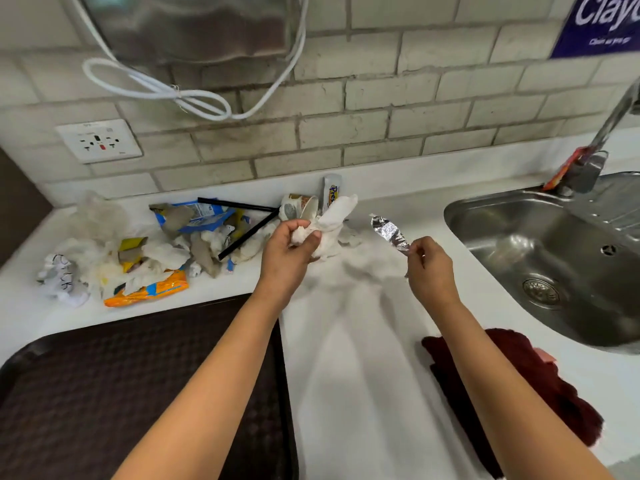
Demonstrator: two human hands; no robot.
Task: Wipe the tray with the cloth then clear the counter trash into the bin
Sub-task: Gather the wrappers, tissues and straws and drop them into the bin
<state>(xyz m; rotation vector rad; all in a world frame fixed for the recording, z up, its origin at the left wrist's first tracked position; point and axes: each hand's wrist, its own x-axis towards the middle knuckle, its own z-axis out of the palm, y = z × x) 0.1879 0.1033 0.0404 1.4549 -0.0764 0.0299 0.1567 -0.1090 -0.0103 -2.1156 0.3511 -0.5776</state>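
My left hand (289, 252) grips crumpled white tissue paper (332, 223) above the white counter (360, 358). My right hand (429, 268) pinches a strip of crumpled silver foil (389, 233) by its lower end. A heap of trash (149, 251) lies on the counter to the left: tissues, blue and orange wrappers, black straws, a crushed paper cup (299, 206). The dark brown tray (104, 393) fills the lower left, partly under my left forearm. The dark red cloth (540, 379) lies on the counter at lower right, partly hidden by my right forearm. No bin is in view.
A steel sink (554, 251) with a tap (599, 147) is set into the counter at the right. A wall socket (98, 140) and a looped white cable (166, 90) sit on the tiled wall behind. A small upright sachet (331, 190) leans against the wall.
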